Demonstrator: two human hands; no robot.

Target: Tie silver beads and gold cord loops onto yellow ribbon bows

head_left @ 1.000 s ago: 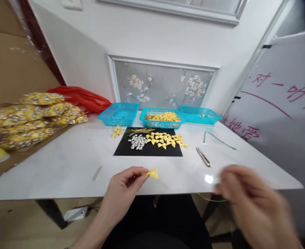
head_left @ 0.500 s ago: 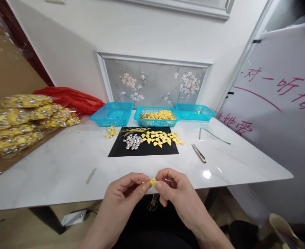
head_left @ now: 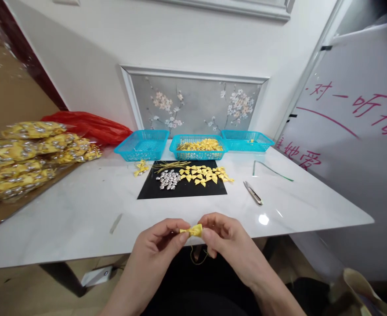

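Bow point(head_left: 196, 230) is pinched at its ends between left grip point(head_left: 157, 245) and right grip point(head_left: 234, 243), thread point(head_left: 197, 264) looped below both; likely near-weightless, soft, slightly slick and easily creased, so best taken lightly at the gathered middle, loops uncrushed.

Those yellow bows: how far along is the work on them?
Probably done: the bagged bows with silvery beads at the left; whether the pile in the middle basket is finished, I can't tell. In hand: one yellow bow, between the left hand and right hand. Apparently left: loose bows, silvery beads and thin cords on the black mat.
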